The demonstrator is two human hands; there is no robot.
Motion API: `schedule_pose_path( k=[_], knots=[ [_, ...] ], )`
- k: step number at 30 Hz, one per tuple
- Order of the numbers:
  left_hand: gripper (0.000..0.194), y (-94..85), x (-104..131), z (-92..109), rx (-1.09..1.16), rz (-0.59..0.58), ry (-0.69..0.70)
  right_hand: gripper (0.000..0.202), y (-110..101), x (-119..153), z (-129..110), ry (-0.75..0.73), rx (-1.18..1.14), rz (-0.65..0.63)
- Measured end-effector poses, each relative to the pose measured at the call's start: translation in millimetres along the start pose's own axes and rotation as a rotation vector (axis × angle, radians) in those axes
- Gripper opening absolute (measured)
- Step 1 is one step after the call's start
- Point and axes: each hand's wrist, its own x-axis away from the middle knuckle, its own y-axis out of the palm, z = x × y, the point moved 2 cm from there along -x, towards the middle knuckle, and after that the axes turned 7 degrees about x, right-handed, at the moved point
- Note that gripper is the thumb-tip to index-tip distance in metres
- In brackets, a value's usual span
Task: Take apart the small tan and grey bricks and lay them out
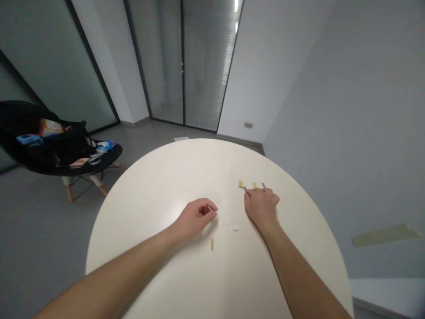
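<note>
Just left of the table's middle, my left hand [195, 217] is curled, thumb and forefinger close together. Something small and dark red [204, 211] shows inside its fingers; its kind is unclear. My right hand [262, 204] is palm down on the right, fingers bent against the tabletop. A small grey piece [245, 189] pokes out by its thumb side, and another grey piece [264, 185] shows just beyond its knuckles. Tan pieces [241, 184] lie near its fingertips. Between the hands are two small white pieces [235, 228]. Closer to me is a narrow tan strip [212, 244].
The round white table [159, 186] has a curved edge all round. To the left, a black chair [109, 155] holds a dark bag and several small items. Glass doors [182, 71] stand behind, and a wall [365, 133] rises at the right.
</note>
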Motion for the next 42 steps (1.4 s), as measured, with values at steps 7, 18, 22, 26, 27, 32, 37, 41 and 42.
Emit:
schedule_pose_path(
  k=[7,18,22,26,27,32,37,41,42],
  knots=[
    [0.016,0.2,0.6,-0.1,0.002,-0.007,0.004,0.033,4.7,0.2,-3.0,-0.027,0.032,-0.010],
    [0.016,0.9,0.6,-1.4,-0.012,-0.022,-0.009,0.035,12.6,-0.5,-2.2,-0.056,0.009,0.011],
    [0.016,1.4,0.6,-2.8,-0.012,-0.028,0.008,0.035,16.4,-1.7,-1.0,-0.071,-0.004,0.009],
    [0.014,2.1,1.5,-2.9,-0.032,-0.037,0.013,0.040,21.0,-2.2,-0.5,-0.075,-0.015,-0.005],
    [0.014,2.2,1.7,-2.6,-0.036,-0.039,0.014,0.041,21.8,-2.3,-0.7,-0.073,-0.017,-0.008],
    [0.014,1.8,1.8,-1.3,-0.055,-0.049,0.022,0.040,18.9,-4.4,-1.5,-0.057,-0.057,0.001],
    [0.015,0.7,0.7,-2.1,-0.061,-0.043,0.019,0.027,-1.8,-3.9,0.9,-0.176,-0.336,0.064],
    [0.014,0.5,-0.4,-2.5,-0.088,-0.032,0.028,0.017,-23.3,7.5,-1.6,-0.383,-0.584,-0.207],
    [0.014,0.5,-0.5,-2.4,-0.095,-0.030,0.030,0.015,-27.7,11.1,-2.5,-0.408,-0.607,-0.295]
  ],
)
